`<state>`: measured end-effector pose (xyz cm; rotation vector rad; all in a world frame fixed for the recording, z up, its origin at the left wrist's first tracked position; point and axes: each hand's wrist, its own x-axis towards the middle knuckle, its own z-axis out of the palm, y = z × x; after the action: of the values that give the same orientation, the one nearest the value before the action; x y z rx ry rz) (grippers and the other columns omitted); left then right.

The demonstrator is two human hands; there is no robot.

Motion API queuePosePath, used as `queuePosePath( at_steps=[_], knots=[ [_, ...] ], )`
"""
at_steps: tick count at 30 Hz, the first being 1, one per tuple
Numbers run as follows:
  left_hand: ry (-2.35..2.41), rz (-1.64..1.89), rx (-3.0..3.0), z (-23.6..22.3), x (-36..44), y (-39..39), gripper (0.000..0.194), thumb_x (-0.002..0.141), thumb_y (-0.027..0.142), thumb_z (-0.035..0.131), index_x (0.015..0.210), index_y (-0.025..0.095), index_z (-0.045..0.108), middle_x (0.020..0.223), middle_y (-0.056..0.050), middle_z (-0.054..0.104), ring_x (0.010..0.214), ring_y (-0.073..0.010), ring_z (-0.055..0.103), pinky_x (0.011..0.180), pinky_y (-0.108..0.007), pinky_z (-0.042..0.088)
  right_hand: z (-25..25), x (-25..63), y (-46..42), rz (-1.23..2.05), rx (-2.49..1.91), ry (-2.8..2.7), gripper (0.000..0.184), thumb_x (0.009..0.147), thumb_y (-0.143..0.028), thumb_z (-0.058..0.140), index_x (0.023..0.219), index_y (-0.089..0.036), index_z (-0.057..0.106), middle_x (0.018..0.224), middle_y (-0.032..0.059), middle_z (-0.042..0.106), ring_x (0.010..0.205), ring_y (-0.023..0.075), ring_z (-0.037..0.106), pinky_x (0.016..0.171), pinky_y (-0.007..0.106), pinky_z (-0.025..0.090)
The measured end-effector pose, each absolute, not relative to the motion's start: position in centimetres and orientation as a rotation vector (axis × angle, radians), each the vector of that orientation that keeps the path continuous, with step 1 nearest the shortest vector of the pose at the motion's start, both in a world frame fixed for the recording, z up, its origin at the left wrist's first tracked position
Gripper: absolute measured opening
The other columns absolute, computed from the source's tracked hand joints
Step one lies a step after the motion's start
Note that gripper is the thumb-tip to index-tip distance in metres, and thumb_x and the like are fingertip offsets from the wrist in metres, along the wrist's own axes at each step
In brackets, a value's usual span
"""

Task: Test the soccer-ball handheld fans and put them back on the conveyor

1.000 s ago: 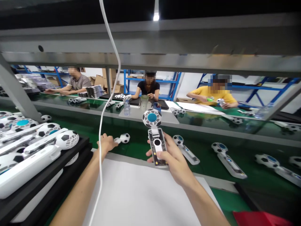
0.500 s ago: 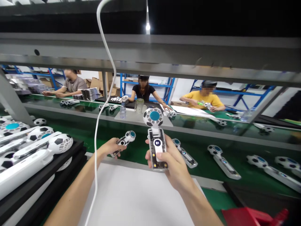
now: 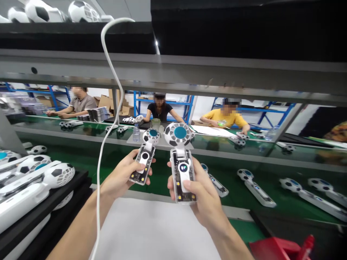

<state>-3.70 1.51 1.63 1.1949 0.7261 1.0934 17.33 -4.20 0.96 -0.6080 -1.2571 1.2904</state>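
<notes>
My left hand (image 3: 125, 172) is closed around a handheld fan (image 3: 143, 162) with a soccer-ball head and a clear handle; its round display is dark and my thumb rests just below it. Closer to me, my right hand (image 3: 202, 187) grips a second handheld fan (image 3: 182, 177) of the same kind, whose round display is lit. That thumb presses on the white strip below the display. Both fans are upright, heads up, side by side above a white sheet (image 3: 159, 227) and apart from each other.
More soccer-ball fans (image 3: 257, 187) lie on the green conveyor belt (image 3: 159, 187) to the right. Black trays (image 3: 67, 187) stacked with fans stand at left. A white cable (image 3: 101, 155) hangs before my left arm. A red bin (image 3: 279, 249) sits front right. Several co-workers sit across.
My left hand has raised its fan and turned it upright beside the other one. The right hand keeps hold of its fan, and the display there looks different. The view has shifted slightly.
</notes>
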Motion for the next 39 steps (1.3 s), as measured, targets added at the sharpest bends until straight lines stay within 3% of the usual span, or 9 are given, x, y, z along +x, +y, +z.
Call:
queuePosePath(
  at_steps=[6, 12, 17, 22, 30, 35, 39],
  knots=[
    [0.647, 1.145, 1.272, 2.0, -2.8, 0.3, 0.053, 0.077, 0.023, 0.069, 0.125, 0.023, 0.046, 0.118, -0.011, 0.067, 0.071, -0.0226, 0.072, 0.059, -0.033, 0.056, 1.5, 17.7, -4.9, 1.195, -0.63, -1.297, 0.06, 0.089, -0.03, 0.058, 0.142, -0.023, 0.033, 0.086, 0.0048, 0.07, 0.065, 0.0183, 0.063, 0.058, 0.031, 0.051],
    [0.593, 1.224, 1.272, 2.7, -2.3, -0.8, 0.052, 0.074, 0.021, 0.07, 0.121, 0.024, 0.047, 0.109, -0.008, 0.068, 0.063, -0.0178, 0.067, 0.055, -0.031, 0.054, 1.5, 18.0, -4.9, 1.155, -0.62, -1.277, 0.056, 0.088, -0.03, 0.059, 0.139, -0.023, 0.039, 0.089, 0.0047, 0.068, 0.063, 0.0169, 0.063, 0.054, 0.029, 0.051],
    [0.607, 1.283, 1.249, 3.6, -2.5, -1.8, 0.054, 0.073, 0.021, 0.071, 0.122, 0.026, 0.05, 0.109, -0.007, 0.066, 0.067, -0.0178, 0.065, 0.054, -0.031, 0.054, 1.7, 18.1, -5.1, 1.125, -0.643, -1.292, 0.058, 0.089, -0.033, 0.06, 0.142, -0.023, 0.037, 0.085, 0.0044, 0.068, 0.063, 0.0175, 0.062, 0.054, 0.029, 0.051],
    [0.599, 1.256, 1.268, 4.0, -3.0, -2.3, 0.054, 0.073, 0.022, 0.071, 0.124, 0.025, 0.052, 0.097, -0.007, 0.068, 0.059, -0.0161, 0.062, 0.053, -0.03, 0.053, 2.0, 17.9, -5.5, 1.094, -0.688, -1.29, 0.063, 0.09, -0.033, 0.059, 0.147, -0.023, 0.033, 0.083, 0.004, 0.068, 0.063, 0.0177, 0.061, 0.056, 0.03, 0.05],
    [0.534, 1.213, 1.308, 4.1, -3.1, -2.7, 0.055, 0.077, 0.024, 0.071, 0.127, 0.026, 0.048, 0.098, -0.006, 0.068, 0.06, -0.015, 0.063, 0.054, -0.028, 0.053, 1.8, 17.5, -5.8, 1.051, -0.639, -1.279, 0.065, 0.09, -0.032, 0.06, 0.148, -0.021, 0.032, 0.085, 0.005, 0.068, 0.069, 0.0185, 0.062, 0.057, 0.03, 0.053],
    [0.462, 1.16, 1.315, 3.7, -3.1, -2.3, 0.057, 0.079, 0.024, 0.072, 0.129, 0.026, 0.044, 0.108, -0.008, 0.066, 0.065, -0.0154, 0.065, 0.056, -0.028, 0.055, 2.1, 16.6, -6.0, 0.926, -0.677, -1.071, 0.062, 0.078, -0.029, 0.074, 0.132, -0.028, 0.043, 0.101, 0.0034, 0.069, 0.07, 0.0183, 0.068, 0.058, 0.031, 0.057],
    [0.373, 1.07, 1.303, 3.2, -2.9, -1.9, 0.063, 0.077, 0.02, 0.074, 0.131, 0.024, 0.042, 0.101, -0.007, 0.066, 0.065, -0.0153, 0.065, 0.058, -0.028, 0.053, 2.4, 17.9, -6.2, 1.071, -0.762, -0.995, 0.034, 0.074, -0.038, 0.077, 0.1, -0.024, 0.06, 0.074, -0.0011, 0.064, 0.059, 0.0171, 0.062, 0.052, 0.03, 0.055]
  ],
)
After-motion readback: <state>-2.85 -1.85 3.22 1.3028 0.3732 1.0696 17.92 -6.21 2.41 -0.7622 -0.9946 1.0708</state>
